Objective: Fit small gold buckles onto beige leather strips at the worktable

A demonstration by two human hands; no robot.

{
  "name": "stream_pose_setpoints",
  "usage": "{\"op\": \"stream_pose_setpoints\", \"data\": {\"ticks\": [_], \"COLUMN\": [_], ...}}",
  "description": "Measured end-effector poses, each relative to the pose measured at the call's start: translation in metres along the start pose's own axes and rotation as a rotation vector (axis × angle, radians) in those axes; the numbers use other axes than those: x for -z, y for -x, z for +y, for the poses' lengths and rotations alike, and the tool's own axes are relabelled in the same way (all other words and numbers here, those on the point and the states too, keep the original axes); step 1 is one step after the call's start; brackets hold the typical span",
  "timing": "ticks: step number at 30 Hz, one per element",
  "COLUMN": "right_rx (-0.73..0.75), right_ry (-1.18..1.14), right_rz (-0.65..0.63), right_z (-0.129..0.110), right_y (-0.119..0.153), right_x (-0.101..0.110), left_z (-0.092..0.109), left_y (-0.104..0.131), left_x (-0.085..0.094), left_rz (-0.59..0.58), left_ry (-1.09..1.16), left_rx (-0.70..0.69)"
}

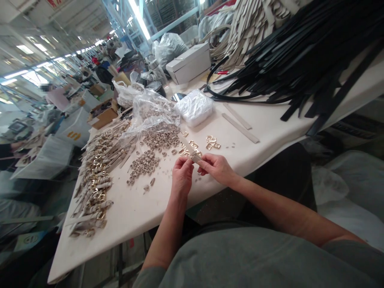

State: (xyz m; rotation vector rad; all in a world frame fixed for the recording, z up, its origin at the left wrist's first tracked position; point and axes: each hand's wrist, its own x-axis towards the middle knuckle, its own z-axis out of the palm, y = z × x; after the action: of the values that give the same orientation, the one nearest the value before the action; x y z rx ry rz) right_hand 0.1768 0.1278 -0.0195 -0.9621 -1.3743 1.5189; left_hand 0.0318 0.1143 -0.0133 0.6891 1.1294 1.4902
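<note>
Near the table's front edge, my left hand [182, 176] and my right hand [216, 167] come together on a short beige strap [187, 145]. The fingers of both hands are closed on it. The strap points up and away from me, and fine detail between the fingertips is too small to tell. Just beyond the hands lie gold buckles [211, 142], some partly hidden by the strap. Left of my left hand, many small beige loops [144, 163] are heaped on the pale table [132, 212].
Beige straps with gold buckles [97, 180] line the table's left side. Behind the loops are clear plastic bags [150, 108] and a white wrapped bundle [195, 107]. Two loose beige strips [240, 128] lie right of it. Long black straps [288, 60] cover the back right, beside a white box [189, 63].
</note>
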Motion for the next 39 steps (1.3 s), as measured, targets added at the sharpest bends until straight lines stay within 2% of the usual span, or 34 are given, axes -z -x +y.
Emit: {"op": "stream_pose_setpoints", "data": {"ticks": [6, 13, 20, 24, 27, 33, 39], "right_rx": [0.001, 0.035, 0.121, 0.150, 0.136, 0.024, 0.090], "right_ry": [-0.010, 0.067, 0.394, 0.482, 0.462, 0.169, 0.266], "right_rz": [-0.006, -0.073, -0.151, -0.157, -0.166, -0.294, -0.256], "right_z": [-0.001, -0.002, -0.006, -0.004, -0.003, -0.002, 0.000], "right_y": [-0.001, -0.002, -0.006, -0.008, -0.007, -0.006, -0.006], "right_x": [0.002, 0.007, 0.024, 0.026, 0.026, 0.024, 0.019], "left_z": [-0.001, 0.007, 0.016, 0.020, 0.017, 0.000, -0.006], "left_y": [0.002, -0.001, 0.000, 0.002, 0.002, 0.003, 0.004], "left_x": [0.002, 0.009, 0.011, 0.010, 0.011, 0.018, 0.020], "left_rz": [0.006, -0.062, -0.179, -0.217, -0.211, -0.164, -0.202], "left_ry": [-0.070, -0.161, -0.361, -0.428, -0.424, -0.295, -0.279], "left_rx": [-0.024, -0.102, -0.050, -0.041, -0.043, -0.089, -0.052]}}
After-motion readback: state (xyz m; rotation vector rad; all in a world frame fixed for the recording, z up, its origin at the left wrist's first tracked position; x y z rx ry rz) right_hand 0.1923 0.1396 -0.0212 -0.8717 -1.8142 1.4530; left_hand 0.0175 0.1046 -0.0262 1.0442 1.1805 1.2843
